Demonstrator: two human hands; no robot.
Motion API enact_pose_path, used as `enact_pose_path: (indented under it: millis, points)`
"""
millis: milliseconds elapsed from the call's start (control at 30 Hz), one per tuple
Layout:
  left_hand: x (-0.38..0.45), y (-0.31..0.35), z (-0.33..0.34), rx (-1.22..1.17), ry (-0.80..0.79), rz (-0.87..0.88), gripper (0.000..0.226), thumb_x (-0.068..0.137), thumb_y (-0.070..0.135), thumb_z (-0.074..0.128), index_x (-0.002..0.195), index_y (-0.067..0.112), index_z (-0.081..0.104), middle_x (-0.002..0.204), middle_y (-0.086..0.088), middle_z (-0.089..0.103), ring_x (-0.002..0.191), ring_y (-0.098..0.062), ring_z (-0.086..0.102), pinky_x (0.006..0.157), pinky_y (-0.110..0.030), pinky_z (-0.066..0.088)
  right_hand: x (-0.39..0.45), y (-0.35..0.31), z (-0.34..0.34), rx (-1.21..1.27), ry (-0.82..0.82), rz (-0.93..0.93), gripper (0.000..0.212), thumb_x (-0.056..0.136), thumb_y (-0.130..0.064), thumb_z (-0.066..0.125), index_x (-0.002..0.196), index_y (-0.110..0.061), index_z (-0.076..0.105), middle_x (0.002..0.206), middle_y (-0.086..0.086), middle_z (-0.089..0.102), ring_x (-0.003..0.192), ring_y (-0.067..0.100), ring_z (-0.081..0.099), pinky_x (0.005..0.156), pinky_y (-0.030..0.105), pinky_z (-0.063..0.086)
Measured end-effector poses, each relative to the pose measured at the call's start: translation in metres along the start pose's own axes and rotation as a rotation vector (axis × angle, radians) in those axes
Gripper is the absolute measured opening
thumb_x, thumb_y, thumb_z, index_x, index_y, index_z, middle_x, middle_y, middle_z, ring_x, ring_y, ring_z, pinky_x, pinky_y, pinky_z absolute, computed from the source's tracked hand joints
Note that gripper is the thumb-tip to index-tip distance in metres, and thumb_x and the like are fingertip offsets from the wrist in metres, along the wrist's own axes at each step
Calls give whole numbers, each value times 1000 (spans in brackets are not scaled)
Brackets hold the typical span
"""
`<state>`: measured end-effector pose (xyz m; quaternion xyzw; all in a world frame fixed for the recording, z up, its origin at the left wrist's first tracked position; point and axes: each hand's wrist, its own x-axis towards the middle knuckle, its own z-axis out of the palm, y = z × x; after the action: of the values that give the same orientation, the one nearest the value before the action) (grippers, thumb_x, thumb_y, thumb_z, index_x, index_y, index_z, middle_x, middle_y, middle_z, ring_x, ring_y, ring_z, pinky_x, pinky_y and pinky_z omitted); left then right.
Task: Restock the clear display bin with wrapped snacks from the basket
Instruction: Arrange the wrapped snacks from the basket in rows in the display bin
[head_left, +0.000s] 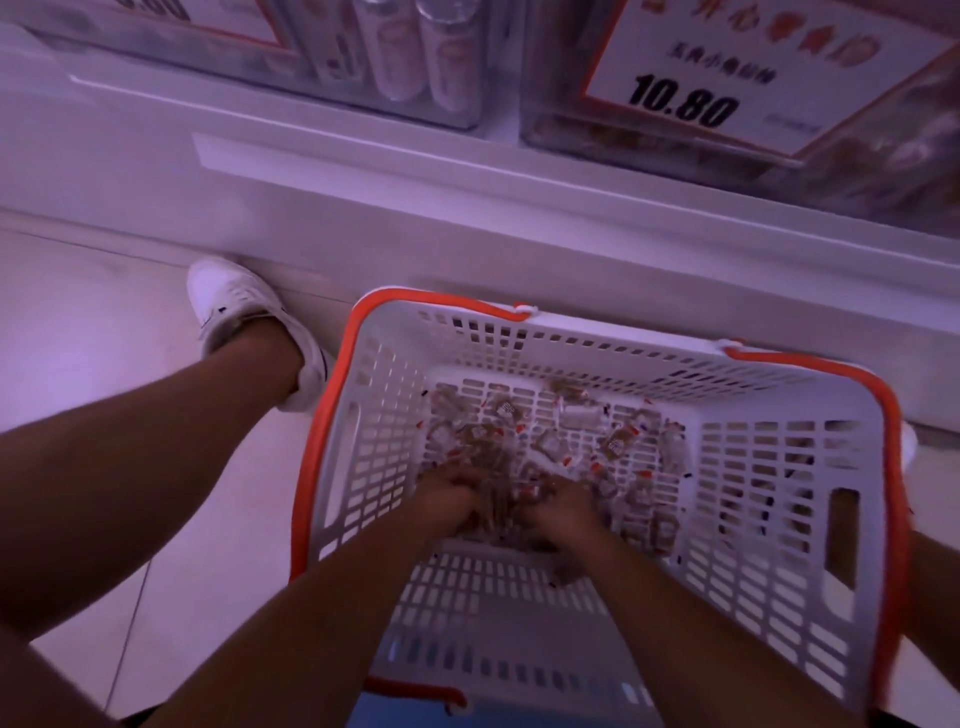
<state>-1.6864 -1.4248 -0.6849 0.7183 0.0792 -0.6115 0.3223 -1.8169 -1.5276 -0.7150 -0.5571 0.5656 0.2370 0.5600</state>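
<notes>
Basket (769, 467) and shoe (234, 306) on floor (78, 322)

Dim purple-tinted light, soft motion blur throughout, wide-angle bending at edges, price sign (727, 78) brightest, faint shadows

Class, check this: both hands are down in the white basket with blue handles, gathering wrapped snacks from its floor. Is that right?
One detail is wrong: the basket has orange-red handles, not blue, as the head view shows. The rest holds: the left hand and right hand are both down among the wrapped snacks.
</notes>
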Motion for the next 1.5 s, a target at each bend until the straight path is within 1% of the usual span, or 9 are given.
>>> enact_pose_path:
  millis: [100, 200, 300, 467, 633, 733, 867, 1100, 1500]
  points:
    - [9, 8, 10, 61, 9, 69, 39, 75, -14, 69, 107, 8, 72, 86, -6, 68, 84, -24, 64, 76, -39, 58, -2, 1, -11, -78, 86, -89, 48, 78, -8, 74, 126, -11, 66, 117, 10, 70, 110, 24, 65, 99, 35, 51]
    - [12, 5, 15, 653, -4, 255, 45, 78, 21, 78, 120, 12, 65, 115, -9, 64, 111, -26, 59, 94, -37, 51, -4, 6, -12, -151, 104, -99, 28, 83, -14, 70, 111, -9, 70, 100, 11, 71, 96, 23, 67, 85, 28, 51]
    - [8, -8, 18, 1202, 33, 352, 69, 85, 39, 66, 145, 18, 40, 150, -17, 33, 137, -38, 36, 112, -42, 34, -7, 6, -13, -113, 185, -52, 12, 82, -6, 70, 94, -1, 69, 86, 19, 68, 79, 23, 63, 78, 35, 52]
    - [10, -8, 24, 1443, 180, 450, 52, 92, 24, 53, 142, 18, 38, 147, -16, 32, 128, -38, 42, 108, -47, 37, -13, 2, -40, 20, 236, 3, 16, 77, -3, 73, 76, -14, 62, 67, 0, 61, 58, 8, 55, 51, 14, 44]
    - [5, -10, 38, 1645, 264, 752, 48, 91, 26, 49, 139, 17, 51, 137, -12, 54, 118, -32, 54, 104, -41, 39, -21, -1, -57, -47, 265, 40, 20, 78, -6, 71, 68, -11, 55, 70, 8, 55, 66, 18, 52, 64, 27, 44]
    - [8, -22, 43, 1598, 224, 660, 43, 94, 23, 43, 137, 19, 48, 138, -14, 52, 122, -34, 51, 101, -40, 40, -25, 1, -51, 7, 215, 44, 26, 80, 3, 68, 64, -8, 51, 73, 14, 52, 71, 18, 50, 64, 28, 38]
    - [15, -30, 43, 1609, 168, 565, 50, 96, 17, 40, 146, 16, 34, 142, -15, 47, 127, -34, 44, 102, -43, 36, -31, 10, -41, 72, 121, 74, 16, 80, 6, 68, 94, 13, 65, 86, 24, 62, 80, 22, 59, 67, 30, 43]
    - [23, -44, 54, 1548, -12, 596, 52, 99, 23, 41, 149, 23, 29, 163, -19, 9, 130, -37, 42, 99, -48, 44, -31, 4, -49, 55, 125, 21, 15, 85, -5, 68, 99, -2, 63, 86, 11, 57, 80, 19, 54, 66, 23, 42]
    - [33, -9, 28, 1152, -177, 631, 40, 81, 29, 68, 116, 25, 49, 114, -3, 57, 104, -26, 60, 87, -39, 52, -41, 6, -83, 194, 235, 20, 16, 80, 1, 73, 90, -11, 70, 86, 9, 70, 76, 19, 68, 57, 25, 55]
